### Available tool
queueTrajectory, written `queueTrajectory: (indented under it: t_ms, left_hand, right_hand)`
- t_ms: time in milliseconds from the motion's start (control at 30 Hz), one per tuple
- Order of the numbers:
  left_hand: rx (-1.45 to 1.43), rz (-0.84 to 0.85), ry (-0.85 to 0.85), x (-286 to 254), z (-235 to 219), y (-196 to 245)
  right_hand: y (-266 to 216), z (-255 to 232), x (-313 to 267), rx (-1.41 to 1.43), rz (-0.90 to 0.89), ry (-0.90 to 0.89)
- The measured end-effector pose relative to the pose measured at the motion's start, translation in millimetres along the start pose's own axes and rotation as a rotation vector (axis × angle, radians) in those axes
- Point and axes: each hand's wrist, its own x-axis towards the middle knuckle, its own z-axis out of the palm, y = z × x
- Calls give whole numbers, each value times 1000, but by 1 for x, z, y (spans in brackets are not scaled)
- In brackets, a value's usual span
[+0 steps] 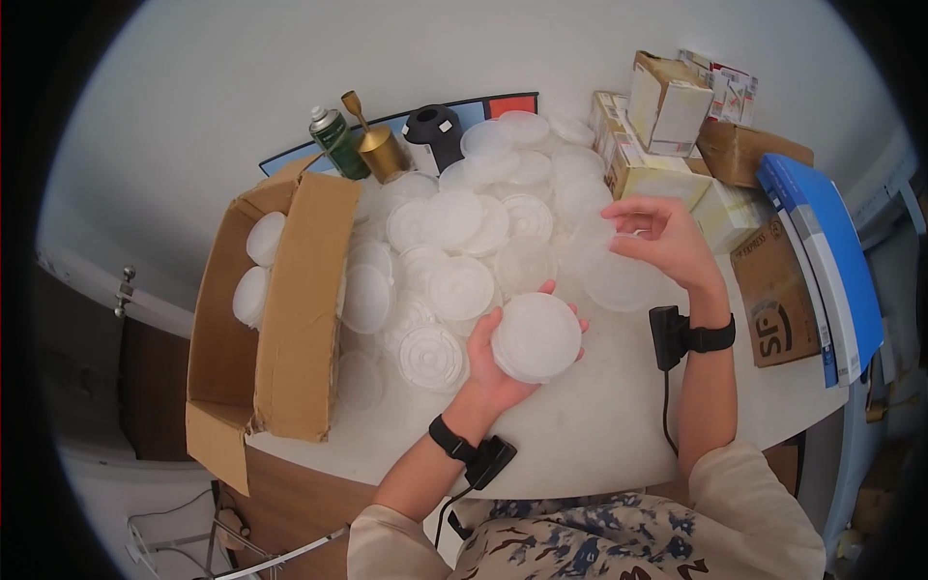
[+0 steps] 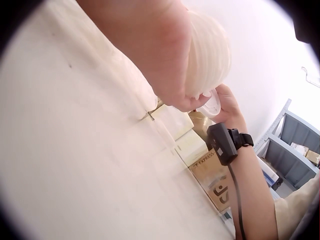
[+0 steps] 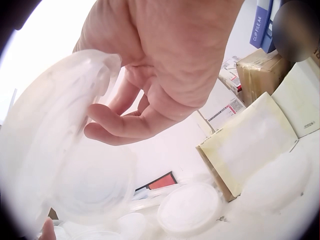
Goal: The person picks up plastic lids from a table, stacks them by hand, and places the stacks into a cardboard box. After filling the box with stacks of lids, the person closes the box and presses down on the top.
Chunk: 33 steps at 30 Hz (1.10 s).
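Observation:
A stack of round translucent plastic lids lies in my left hand, which grips it round the side with thumb and fingers. In the left wrist view the stacked rims show edge-on. My right hand is raised to the right of the stack and pinches another translucent lid by its edge. Under and beyond both hands spreads a large loose pile of similar lids on the white table.
An upright cardboard box with several lids inside stands at the left. Behind the pile are a green bottle, a gold-coloured object and a black object. Cartons, an SF Express box and blue binders line the right.

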Motion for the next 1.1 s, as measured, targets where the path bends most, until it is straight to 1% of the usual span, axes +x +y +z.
queueTrajectory:
  t_ms: [33,100,167,233,267,300,333,367,400,433,467,500,567,633,700,767,1000,1100]
  left_hand:
    - [1,2,-2,0,0,0]
    - [-38,-1,10,1,0,0]
    - [-16,7,26,1,1,0]
    - [3,11,48,-1,3,-1]
    - [38,17,124,-3,7,0]
    - [73,23,199,-4,8,0]
    - [75,22,199,-4,8,0]
    - [66,22,254,-3,9,0]
    - [58,22,308,-2,9,0]
    - [62,20,306,-2,10,1]
    - [69,22,302,-4,11,0]
    - [74,25,301,-6,12,0]
    - [80,41,303,-7,12,1]
    - [88,57,299,-7,12,1]
    - [100,66,200,-6,12,2]
    - [90,75,196,-5,15,2]
    - [1,91,144,-4,7,2]
    - [20,93,105,-5,8,1]
  right_hand:
    - [-1,-1,-1,18,-24,11]
    - [-6,-3,-3,43,-24,1]
    - [-14,-4,-7,72,-17,-10]
    - [-25,0,-11,172,-81,-98]
    - [-30,3,-14,174,-79,-97]
    - [-36,7,-15,191,-88,-171]
    - [-40,11,-17,207,-99,-245]
    - [-41,15,-17,208,-102,-243]
    - [-43,19,-17,232,-82,-327]
    - [-43,23,-17,255,-59,-412]
    - [-43,25,-17,236,-44,-453]
    - [-42,27,-16,238,-44,-454]
    - [-39,30,-14,230,24,-506]
    - [-32,28,-13,202,41,-520]
    - [-29,25,-12,172,53,-531]
    - [-30,23,-12,56,120,-561]
    - [-25,25,-9,13,113,-599]
    - [-27,24,-10,-37,114,-634]
